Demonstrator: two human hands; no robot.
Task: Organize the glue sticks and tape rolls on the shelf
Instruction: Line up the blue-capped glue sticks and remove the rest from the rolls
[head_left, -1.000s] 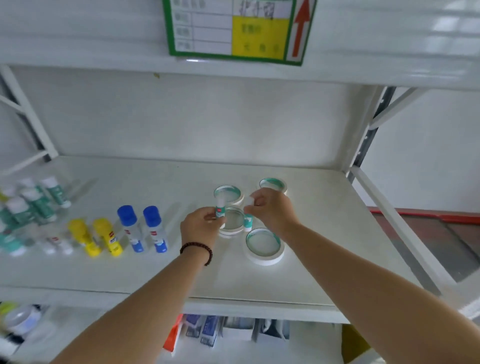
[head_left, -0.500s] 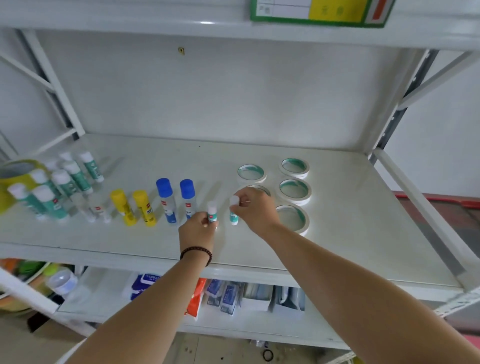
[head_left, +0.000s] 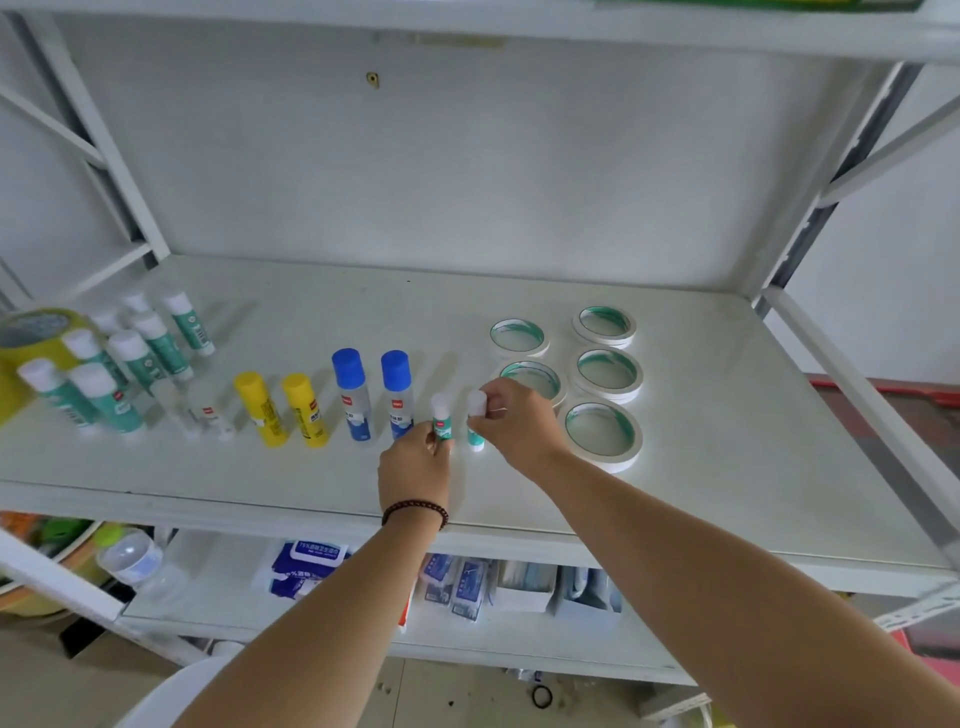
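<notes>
My left hand (head_left: 415, 467) pinches a small teal glue stick with a white cap (head_left: 442, 415), upright on the white shelf (head_left: 727, 467). My right hand (head_left: 514, 421) pinches a second small teal stick (head_left: 476, 415) just to its right. To their left stand two blue-capped sticks (head_left: 371, 395), two yellow sticks (head_left: 280, 408), two small clear ones (head_left: 200, 413) and several teal sticks (head_left: 130, 358). Several white tape rolls (head_left: 605, 371) lie flat on the right; one is partly hidden behind my right hand.
A wide yellow tape roll (head_left: 26, 343) stands at the shelf's far left edge. White uprights and braces frame both sides. The lower shelf holds wipes packets (head_left: 306, 566), small boxes and a plastic bottle (head_left: 135, 561).
Both hands carried the two small teal sticks left from among the tape rolls and stood them beside the blue-capped pair. The view has shifted down and left.
</notes>
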